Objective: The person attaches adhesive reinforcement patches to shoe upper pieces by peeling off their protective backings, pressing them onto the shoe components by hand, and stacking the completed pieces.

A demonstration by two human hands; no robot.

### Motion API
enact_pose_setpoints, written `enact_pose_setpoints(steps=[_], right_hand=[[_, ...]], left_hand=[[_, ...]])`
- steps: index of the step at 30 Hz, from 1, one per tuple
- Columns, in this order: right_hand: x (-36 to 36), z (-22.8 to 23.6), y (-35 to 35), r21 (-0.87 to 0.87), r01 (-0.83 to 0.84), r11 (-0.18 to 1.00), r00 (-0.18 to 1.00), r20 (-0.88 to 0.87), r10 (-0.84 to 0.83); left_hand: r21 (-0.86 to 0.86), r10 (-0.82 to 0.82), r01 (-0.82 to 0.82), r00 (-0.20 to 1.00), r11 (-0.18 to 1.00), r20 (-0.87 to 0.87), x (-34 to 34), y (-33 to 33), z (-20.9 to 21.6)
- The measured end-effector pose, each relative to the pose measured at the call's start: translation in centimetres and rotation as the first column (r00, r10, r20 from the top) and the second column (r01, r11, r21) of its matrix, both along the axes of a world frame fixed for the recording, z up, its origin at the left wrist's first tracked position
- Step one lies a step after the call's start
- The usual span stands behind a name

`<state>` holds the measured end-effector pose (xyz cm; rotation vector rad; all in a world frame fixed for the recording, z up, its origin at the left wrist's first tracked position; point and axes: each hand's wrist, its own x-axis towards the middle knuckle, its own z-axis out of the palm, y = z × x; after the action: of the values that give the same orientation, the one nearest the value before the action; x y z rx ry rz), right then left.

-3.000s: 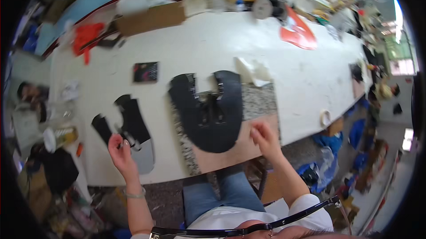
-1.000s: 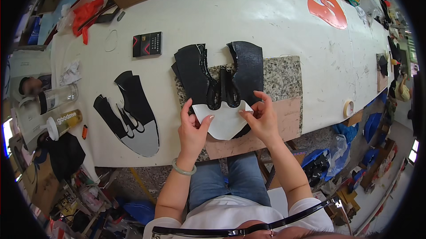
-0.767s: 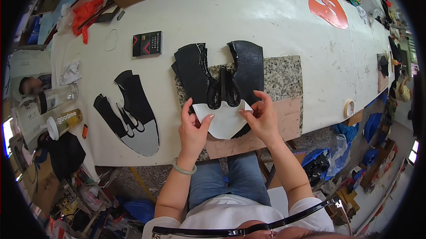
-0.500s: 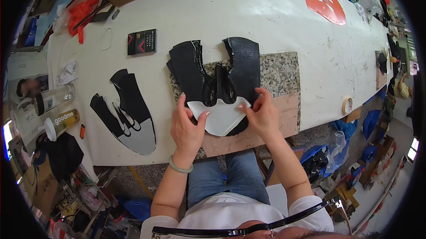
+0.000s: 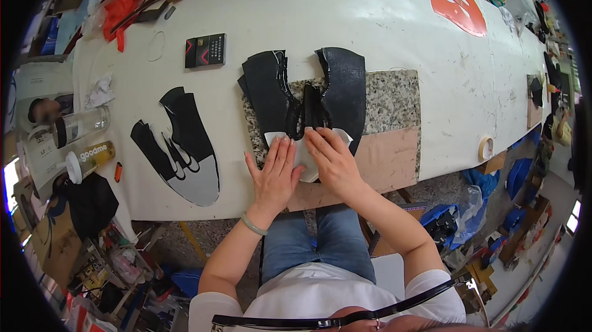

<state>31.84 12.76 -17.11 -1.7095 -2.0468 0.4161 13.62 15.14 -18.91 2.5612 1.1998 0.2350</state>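
Hands, two. Left hand (image 5: 274, 175): fingers straight and side by side, thumb apart, laid flat on the white piece. Right hand (image 5: 333, 162): fingers together, slightly bent, tips pressed down on the same piece.

White piece (image 5: 304, 158), one: lay over the near, rounded end of the black U-shaped piece, largely covered by the hands. Long axis ran left to right; its curved edge faced near.

Black U-shaped piece (image 5: 346, 85), one, layered at its left arm, layers not countable: two arms pointed far, closed end near; long axis ran near to far. It rested on one speckled slab (image 5: 394, 101), which also bore one pinkish board (image 5: 388, 159) at the near right.

Black-and-grey piece (image 5: 200, 181), one, well apart to the left: grey rounded end pointed near and slightly right, long axis slanting.

Also on the table (image 5: 468, 101): black box (image 5: 205, 50), one, farther left; tape roll (image 5: 486, 147), one, right; orange lighter (image 5: 118, 172), one, far to the left side; bangle (image 5: 253, 226), one, on the left wrist.
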Motion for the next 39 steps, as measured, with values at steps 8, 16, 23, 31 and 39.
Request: enact_pose_setpoints(steps=[8, 16, 23, 31, 39], right_hand=[[0.3, -0.2, -3.4, -0.131, 0.018, 0.991, 0.979, 0.202, 0.009], [4.1, -0.8, -4.5, -0.248, -0.025, 0.968, 0.969, 0.233, 0.084], [4.6, -1.3, -3.5, -0.171, 0.124, 0.977, 0.948, 0.312, -0.066], [1.1, 1.4, -2.9, -0.2, 0.074, 0.977, 0.915, 0.403, 0.013], [-0.7, 0.7, -2.5, -0.239, -0.078, 0.968, 0.988, 0.113, 0.108]], left_hand=[[-0.2, -0.098, 0.075, 0.989, 0.977, -0.108, -0.9, 1.3, 1.3], [-0.135, -0.112, 0.096, 0.987, 0.986, -0.116, -1.4, 1.8, 1.1], [-0.161, -0.063, 0.052, 0.996, 0.986, -0.062, -1.1, 2.1, 1.4], [-0.336, 0.107, -0.06, 0.986, 0.94, 0.124, -1.5, 2.4, 2.0], [-0.178, 0.044, -0.061, 0.994, 0.982, -0.098, -2.3, 2.9, 1.2]])
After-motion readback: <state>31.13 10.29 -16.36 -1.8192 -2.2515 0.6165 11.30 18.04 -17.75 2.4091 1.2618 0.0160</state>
